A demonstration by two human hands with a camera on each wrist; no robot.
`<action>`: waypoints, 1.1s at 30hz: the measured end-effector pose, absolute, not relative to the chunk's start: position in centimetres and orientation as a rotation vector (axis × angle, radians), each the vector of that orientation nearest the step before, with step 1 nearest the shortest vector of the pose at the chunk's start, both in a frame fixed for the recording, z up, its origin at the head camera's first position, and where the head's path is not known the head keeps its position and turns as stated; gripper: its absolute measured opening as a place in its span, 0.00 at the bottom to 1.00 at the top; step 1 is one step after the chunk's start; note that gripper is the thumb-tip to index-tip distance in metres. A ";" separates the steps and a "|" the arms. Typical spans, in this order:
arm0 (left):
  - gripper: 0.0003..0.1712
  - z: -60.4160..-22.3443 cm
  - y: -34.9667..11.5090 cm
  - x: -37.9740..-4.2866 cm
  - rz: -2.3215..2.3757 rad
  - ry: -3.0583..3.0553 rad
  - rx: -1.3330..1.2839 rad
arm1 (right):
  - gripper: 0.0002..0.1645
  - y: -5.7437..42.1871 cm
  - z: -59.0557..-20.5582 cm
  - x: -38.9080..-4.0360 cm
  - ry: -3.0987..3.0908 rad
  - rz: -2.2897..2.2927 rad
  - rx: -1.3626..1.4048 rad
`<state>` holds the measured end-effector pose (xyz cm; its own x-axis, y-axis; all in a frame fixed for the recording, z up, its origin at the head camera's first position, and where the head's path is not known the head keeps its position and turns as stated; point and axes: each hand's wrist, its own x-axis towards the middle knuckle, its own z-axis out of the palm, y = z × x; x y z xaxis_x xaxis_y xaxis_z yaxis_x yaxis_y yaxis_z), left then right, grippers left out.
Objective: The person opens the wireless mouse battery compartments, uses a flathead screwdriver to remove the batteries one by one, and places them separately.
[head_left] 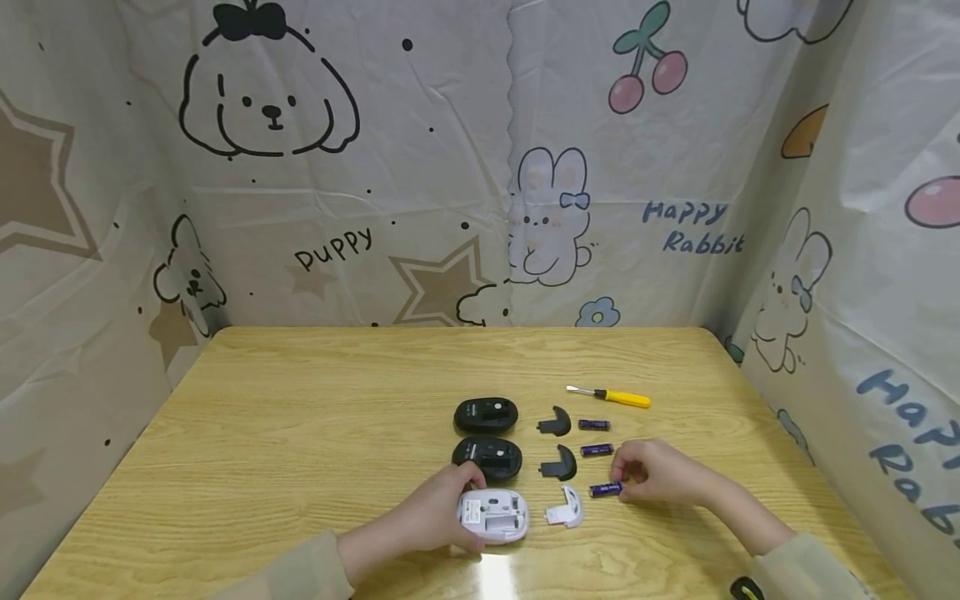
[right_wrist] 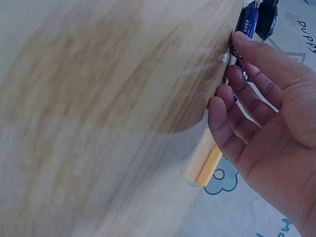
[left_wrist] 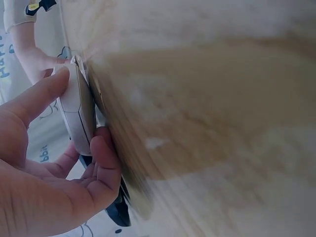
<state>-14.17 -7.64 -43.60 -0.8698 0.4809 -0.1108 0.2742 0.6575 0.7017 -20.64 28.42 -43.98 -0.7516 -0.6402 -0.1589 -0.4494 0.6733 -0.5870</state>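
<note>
My left hand (head_left: 438, 508) grips a white computer mouse (head_left: 504, 527) by its left end, thumb on the near side and fingers on the far side. The mouse lies underside up, its battery bay uncovered. In the left wrist view, the thumb and fingertips hold the mouse (left_wrist: 79, 106) edge-on. My right hand (head_left: 663, 475) has curled fingers at the right end of the nearest purple battery (head_left: 604, 489), pinching it low at the table. In the right wrist view, the thumb tip meets that battery (right_wrist: 249, 22). A white battery cover (head_left: 572, 508) lies between mouse and battery.
Two black mice (head_left: 486, 414) lie underside up beyond the white one. To their right are two black covers (head_left: 558, 462) and two more batteries (head_left: 597, 450). A yellow-handled screwdriver (head_left: 627, 399) lies farther back. Printed cloth (head_left: 420, 192) stands around the wooden table (head_left: 300, 417).
</note>
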 end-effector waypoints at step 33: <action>0.42 -38.5 -18.5 -13.8 0.800 3.392 0.372 | 0.34 29.2 -38.4 -18.1 3.357 -0.583 -0.598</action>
